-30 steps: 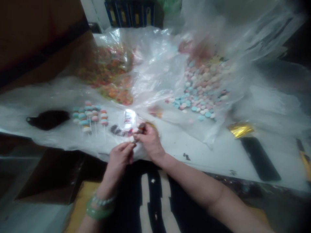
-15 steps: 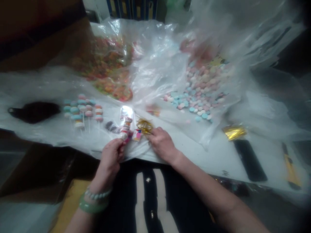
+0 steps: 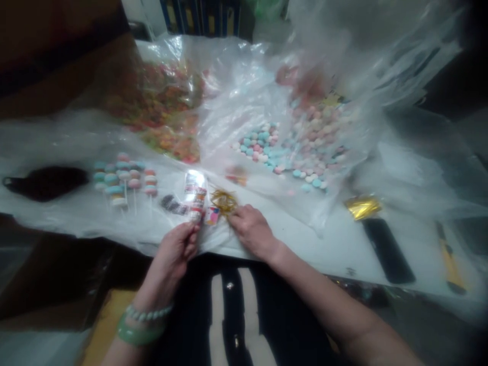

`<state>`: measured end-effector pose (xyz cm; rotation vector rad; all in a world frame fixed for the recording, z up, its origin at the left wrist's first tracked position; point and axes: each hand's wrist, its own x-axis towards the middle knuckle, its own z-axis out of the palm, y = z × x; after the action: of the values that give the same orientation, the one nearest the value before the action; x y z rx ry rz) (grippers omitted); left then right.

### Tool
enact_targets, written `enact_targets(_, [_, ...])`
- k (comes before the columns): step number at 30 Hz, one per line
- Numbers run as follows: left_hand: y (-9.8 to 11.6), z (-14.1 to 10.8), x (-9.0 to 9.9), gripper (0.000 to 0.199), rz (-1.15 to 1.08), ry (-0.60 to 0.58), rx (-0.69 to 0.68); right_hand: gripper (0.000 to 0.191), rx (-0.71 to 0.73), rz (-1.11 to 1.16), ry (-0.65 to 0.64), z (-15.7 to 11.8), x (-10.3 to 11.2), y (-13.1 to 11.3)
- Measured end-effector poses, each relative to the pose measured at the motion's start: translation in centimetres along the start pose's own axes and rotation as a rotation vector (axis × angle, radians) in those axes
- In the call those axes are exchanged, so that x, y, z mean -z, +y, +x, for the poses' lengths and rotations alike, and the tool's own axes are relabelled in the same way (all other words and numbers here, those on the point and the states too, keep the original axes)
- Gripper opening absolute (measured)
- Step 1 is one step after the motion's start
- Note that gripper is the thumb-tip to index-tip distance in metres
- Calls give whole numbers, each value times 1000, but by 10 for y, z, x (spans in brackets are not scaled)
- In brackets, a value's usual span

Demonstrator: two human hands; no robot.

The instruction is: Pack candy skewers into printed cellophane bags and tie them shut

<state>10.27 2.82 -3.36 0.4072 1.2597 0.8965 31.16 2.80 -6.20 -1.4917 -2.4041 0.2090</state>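
My left hand (image 3: 179, 244) is closed in a pinch on the lower end of a candy lollipop in a clear plastic wrapper (image 3: 195, 193). The wrapper's top is shiny and points away from me. My right hand (image 3: 251, 229) has its fingertips pinched at the near edge of a small pile of gold twist ties (image 3: 223, 201). Between the hands lies a small pink and white label (image 3: 212, 215). A dark patterned piece (image 3: 173, 204) rests just left of the wrapped lollipop. Several unwrapped candy lollipops (image 3: 124, 178) with white sticks lie further left.
Clear bags of orange-green candies (image 3: 168, 122) and pastel candies (image 3: 316, 132) cover the back. A black object (image 3: 46, 182) lies at left. At right are a gold foil bundle (image 3: 363, 207), a phone (image 3: 389, 251) and a yellow cutter (image 3: 452, 264). A cardboard box (image 3: 64, 66) stands behind left.
The view has shifted slightly. My right fingers have come closer against the twist ties' near edge. The left hand keeps hold of the wrapped lollipop. More pastel candies show near the middle.
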Motion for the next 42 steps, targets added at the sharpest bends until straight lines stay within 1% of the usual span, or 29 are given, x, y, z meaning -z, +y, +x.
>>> enact_targets(3, [1, -2, 0, 19, -8, -17, 20, 20, -51, 7, 7, 1, -6, -1])
enact_targets(6, [2, -2, 1, 20, -13, -27, 34, 17, -123, 98, 44, 3, -7, 5])
enact_targets(10, [4, -2, 2, 19, -31, -27, 29, 16, -298, 258, 92, 12, 4, 17])
enact_targets(12, [4, -1, 1, 19, -34, -19, 39, 16, -360, 248, 103, 17, 13, 19])
enact_targets(14, [3, -1, -2, 20, -30, -8, 52, 16, -382, 189, 124, 22, 20, 13])
enact_targets(16, [1, -1, -5, 22, -19, -4, 57, 17, -347, 209, 146, 26, 23, -3])
enact_targets(18, [-4, -1, -10, 26, -12, -13, 40, 17, -251, 277, 156, 29, 21, -25])
enact_targets(19, [-7, -2, -13, 30, -15, -20, 27, 16, -196, 276, 163, 30, 19, -37])
enact_targets(22, [-16, -3, -19, 42, -44, -45, -24, 11, -90, 104, 228, 32, 10, -63])
enact_targets(25, [-21, -4, -22, 46, -65, -71, -73, 14, -42, -42, 328, 31, 3, -70])
enact_targets(27, [-22, -4, -21, 45, -79, -64, -97, 18, 17, -61, 362, 29, 0, -68])
enact_targets(28, [-22, -3, -21, 45, -88, -55, -102, 19, 40, -44, 354, 28, 0, -67])
enact_targets(30, [-21, -3, -19, 47, -97, -34, -109, 17, 30, 56, 292, 27, -1, -66])
enact_targets(31, [-21, -2, -18, 48, -96, -23, -116, 15, -13, 144, 251, 27, -1, -66])
enact_targets(33, [-22, -1, -17, 50, -82, 8, -141, 13, -160, 398, 187, 28, -2, -67])
enact_targets(36, [-25, 1, -16, 48, -39, 58, -202, 13, -406, 822, 162, 33, -5, -69])
enact_targets(39, [-27, 5, -18, 46, 4, 61, -225, 10, -613, 1058, 167, 38, -10, -64])
enact_targets(41, [-24, 5, -19, 46, 12, 68, -235, 13, -695, 1215, 118, 41, -9, -58])
enact_targets(42, [-21, 3, -18, 46, 12, 68, -230, 18, -687, 1293, 72, 41, -5, -56])
